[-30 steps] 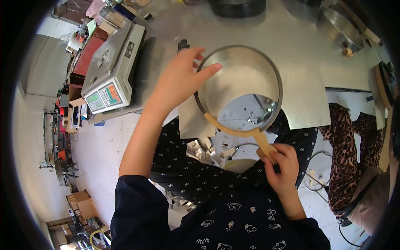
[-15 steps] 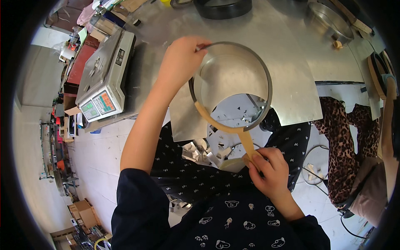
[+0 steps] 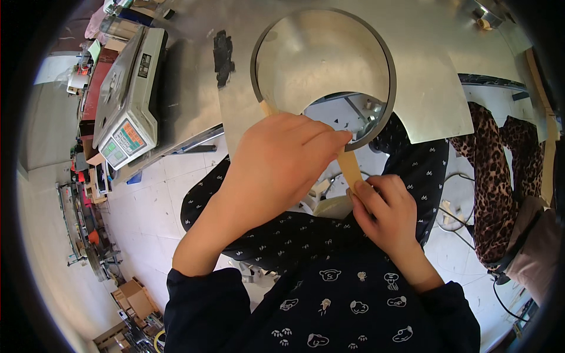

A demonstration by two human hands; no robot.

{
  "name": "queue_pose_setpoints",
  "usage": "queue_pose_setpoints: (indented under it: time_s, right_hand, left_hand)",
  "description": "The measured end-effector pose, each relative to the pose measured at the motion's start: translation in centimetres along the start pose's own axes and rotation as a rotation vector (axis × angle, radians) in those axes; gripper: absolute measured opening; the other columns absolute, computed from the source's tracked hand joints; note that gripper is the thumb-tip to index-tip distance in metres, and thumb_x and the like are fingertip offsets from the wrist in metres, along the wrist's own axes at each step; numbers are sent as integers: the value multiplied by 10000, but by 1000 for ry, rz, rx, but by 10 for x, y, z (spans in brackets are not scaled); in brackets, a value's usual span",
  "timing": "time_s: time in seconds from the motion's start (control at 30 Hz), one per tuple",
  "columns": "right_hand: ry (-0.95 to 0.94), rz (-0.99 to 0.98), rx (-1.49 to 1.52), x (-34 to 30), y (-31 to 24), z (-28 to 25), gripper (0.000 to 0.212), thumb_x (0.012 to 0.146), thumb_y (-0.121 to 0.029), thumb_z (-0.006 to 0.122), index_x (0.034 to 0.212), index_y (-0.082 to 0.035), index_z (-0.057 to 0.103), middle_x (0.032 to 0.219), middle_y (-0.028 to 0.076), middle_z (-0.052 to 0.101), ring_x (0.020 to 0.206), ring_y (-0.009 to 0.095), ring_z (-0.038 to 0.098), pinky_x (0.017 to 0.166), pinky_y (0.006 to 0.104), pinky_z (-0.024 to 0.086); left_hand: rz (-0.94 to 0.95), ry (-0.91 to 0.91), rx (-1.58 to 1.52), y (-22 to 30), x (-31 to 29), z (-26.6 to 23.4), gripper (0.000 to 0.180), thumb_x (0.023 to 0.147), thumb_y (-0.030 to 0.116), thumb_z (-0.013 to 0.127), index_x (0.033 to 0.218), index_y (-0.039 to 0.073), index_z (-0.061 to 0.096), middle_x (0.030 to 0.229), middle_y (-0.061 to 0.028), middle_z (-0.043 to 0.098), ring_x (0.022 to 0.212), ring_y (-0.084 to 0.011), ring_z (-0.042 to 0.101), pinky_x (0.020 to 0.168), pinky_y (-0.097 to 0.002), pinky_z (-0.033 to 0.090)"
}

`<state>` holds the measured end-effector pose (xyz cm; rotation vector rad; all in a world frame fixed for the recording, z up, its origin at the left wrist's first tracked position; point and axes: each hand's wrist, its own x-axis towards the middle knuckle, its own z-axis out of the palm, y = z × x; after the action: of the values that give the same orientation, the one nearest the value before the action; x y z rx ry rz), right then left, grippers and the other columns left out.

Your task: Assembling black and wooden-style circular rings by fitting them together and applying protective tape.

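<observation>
A dark thin-walled metal ring (image 3: 393, 76) stands out over the notched front edge of the steel table (image 3: 432, 106). Yellowish masking tape (image 3: 268, 109) lies along its lower left rim. My left hand (image 3: 282, 156) is closed at the lower rim, fingertips pinching the ring near where the tape leaves it; the hand hides part of rim and tape. From there a tape strip (image 3: 351, 169) runs down to my right hand (image 3: 389, 215), whose thumb and fingers grip it. A pale, yellowish rounded thing (image 3: 333, 206) shows beside the right fingers; I cannot tell what it is.
A digital scale (image 3: 152, 106) stands on the table at the left. A black patch (image 3: 222, 59) marks the tabletop left of the ring. At far right sits a person in leopard-print trousers (image 3: 488, 188). A small tape roll (image 3: 484, 23) lies at the upper right. Cables trail on the floor.
My left hand has gone from the ring's upper left rim down to its lower rim, by the tape. The ring sits higher in view. My right hand keeps hold of the strip.
</observation>
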<state>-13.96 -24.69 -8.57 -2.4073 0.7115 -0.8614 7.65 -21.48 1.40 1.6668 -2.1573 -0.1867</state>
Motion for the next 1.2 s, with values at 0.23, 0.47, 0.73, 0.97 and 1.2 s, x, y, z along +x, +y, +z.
queue_pose_setpoints:
  time_s: [0.23,0.47,0.73,0.97,1.2]
  right_hand:
    - [-11,27,-26,-3,9,17,300,717,-94,752,1004,-87,664,867,62,582,774,225,584,588,330,492]
    - [24,-35,-13,-3,-28,-55,457,655,-85,789,1084,-45,637,907,77,625,754,271,554,653,360,461]
    - [28,-209,-137,69,-55,-82,381,784,-69,683,1137,34,586,923,140,613,784,250,531,709,332,433]
    - [29,-251,-165,99,-54,-77,329,825,-53,689,1116,71,601,930,138,602,792,205,547,727,281,439]
    - [154,-136,-140,125,-54,-46,233,828,-23,694,1055,-2,649,942,82,636,833,181,601,782,273,463]
  left_hand:
    - [69,91,10,-10,-5,12,258,758,70,731,1012,67,688,851,-67,671,817,-277,639,695,-385,490]
    - [57,103,-14,-15,-12,7,227,761,57,723,984,66,680,842,-65,668,818,-283,636,710,-392,486]
    - [39,127,-97,-18,-20,6,240,746,42,718,980,74,673,862,-62,660,831,-298,619,739,-401,480]
    - [55,147,-171,-17,-24,6,282,726,73,736,993,63,647,855,-69,637,833,-301,599,760,-401,474]
    - [61,173,-114,-18,-27,16,257,703,132,763,916,59,638,868,-80,627,875,-296,599,803,-400,479]
